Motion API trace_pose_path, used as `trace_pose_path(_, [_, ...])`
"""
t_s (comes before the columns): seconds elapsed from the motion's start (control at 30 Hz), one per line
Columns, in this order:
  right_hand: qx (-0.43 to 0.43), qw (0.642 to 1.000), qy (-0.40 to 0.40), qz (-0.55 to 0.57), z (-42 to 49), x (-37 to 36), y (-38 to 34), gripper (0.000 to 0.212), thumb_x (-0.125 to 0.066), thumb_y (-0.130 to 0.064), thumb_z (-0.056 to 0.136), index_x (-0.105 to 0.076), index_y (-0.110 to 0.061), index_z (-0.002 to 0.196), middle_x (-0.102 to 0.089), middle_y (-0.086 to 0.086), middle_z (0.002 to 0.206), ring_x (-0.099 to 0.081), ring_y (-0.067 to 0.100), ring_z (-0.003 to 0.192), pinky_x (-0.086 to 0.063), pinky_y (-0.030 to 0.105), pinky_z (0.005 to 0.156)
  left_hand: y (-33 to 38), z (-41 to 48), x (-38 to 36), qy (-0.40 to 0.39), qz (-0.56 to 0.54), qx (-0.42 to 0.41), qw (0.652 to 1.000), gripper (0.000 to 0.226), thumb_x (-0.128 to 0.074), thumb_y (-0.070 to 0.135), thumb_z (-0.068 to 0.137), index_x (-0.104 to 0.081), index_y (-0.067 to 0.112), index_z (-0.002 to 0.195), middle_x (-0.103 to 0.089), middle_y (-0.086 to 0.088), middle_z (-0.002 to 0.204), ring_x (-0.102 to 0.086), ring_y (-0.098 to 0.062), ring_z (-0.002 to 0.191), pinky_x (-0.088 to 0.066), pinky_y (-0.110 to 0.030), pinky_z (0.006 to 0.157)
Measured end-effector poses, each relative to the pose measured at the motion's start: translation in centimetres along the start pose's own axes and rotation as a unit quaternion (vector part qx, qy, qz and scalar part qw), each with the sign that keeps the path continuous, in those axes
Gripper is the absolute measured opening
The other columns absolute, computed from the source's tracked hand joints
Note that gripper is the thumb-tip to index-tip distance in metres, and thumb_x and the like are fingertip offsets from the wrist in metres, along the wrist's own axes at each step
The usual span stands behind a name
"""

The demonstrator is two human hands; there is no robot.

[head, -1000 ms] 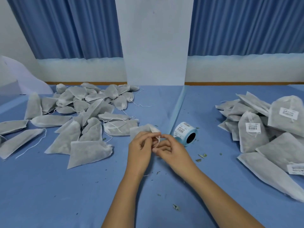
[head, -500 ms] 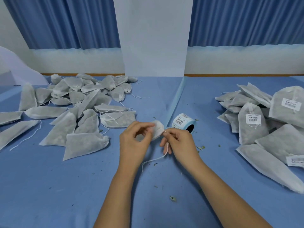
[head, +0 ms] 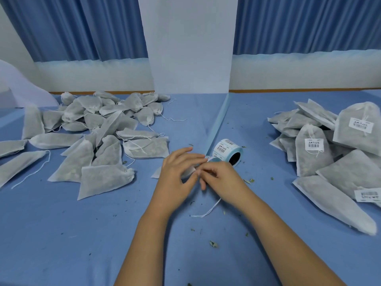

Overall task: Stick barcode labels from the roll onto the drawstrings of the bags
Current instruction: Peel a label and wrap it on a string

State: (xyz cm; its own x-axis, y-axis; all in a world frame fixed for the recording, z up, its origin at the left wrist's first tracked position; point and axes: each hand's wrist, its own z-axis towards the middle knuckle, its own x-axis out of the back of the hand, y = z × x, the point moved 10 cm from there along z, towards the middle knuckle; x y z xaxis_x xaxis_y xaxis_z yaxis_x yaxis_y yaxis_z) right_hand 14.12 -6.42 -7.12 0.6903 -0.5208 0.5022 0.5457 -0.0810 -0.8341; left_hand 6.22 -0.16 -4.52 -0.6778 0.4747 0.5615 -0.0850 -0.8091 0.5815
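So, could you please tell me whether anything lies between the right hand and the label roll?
Nothing visible does. The label roll lies on the table just beyond the right hand, its loose end reaching toward it. That hand and the left hand hold a bag, its drawstring trailing toward the person.

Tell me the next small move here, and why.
Probably reach the right hand to the label roll and peel one label: the drawstring trailing from the bag that the left hand holds carries no label yet, and the roll lies just beyond both hands.
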Motion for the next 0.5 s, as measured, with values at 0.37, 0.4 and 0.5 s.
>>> trace_pose_path(0.37, [0.013, 0.986, 0.113, 0.118, -0.1, 6.1, 0.3, 0.024, -0.055, -0.008, 0.093, -0.075, -0.019, 0.084, -0.058, -0.006, 0.052, -0.048, 0.011, 0.056, -0.038, 0.021, 0.057, -1.1, -0.4, -0.4, -0.014, -0.085, 0.091, 0.992, 0.012, -0.057, 0.026, 0.093, -0.066, 0.022, 0.086, -0.066, 0.010, 0.088, -0.059, -0.004, 0.089, -0.039, -0.016, 0.089])
trace_pose_path(0.4, [0.014, 0.986, 0.109, 0.129, -0.1, 5.9, 0.2, 0.024, -0.055, -0.006, 0.093, -0.075, -0.015, 0.084, -0.054, -0.007, 0.049, -0.046, 0.007, 0.053, -0.037, 0.017, 0.056, -0.8, -0.4, -0.9, -0.031, -0.102, 0.091, 0.990, 0.013, -0.058, 0.035, 0.089, -0.067, 0.025, 0.090, -0.067, 0.014, 0.094, -0.059, -0.001, 0.097, -0.035, -0.018, 0.100])
trace_pose_path(0.5, [0.006, 0.989, 0.086, 0.122, -0.1, 4.4, 0.0, 0.026, -0.054, -0.003, 0.093, -0.074, -0.015, 0.082, -0.046, -0.011, 0.044, -0.043, 0.001, 0.047, -0.035, 0.008, 0.052, 0.0, -0.7, -3.5, -0.126, -0.079, 0.074, 0.986, 0.005, -0.069, 0.033, 0.085, -0.067, 0.029, 0.083, -0.071, 0.018, 0.088, -0.061, 0.002, 0.098, -0.019, -0.011, 0.112])
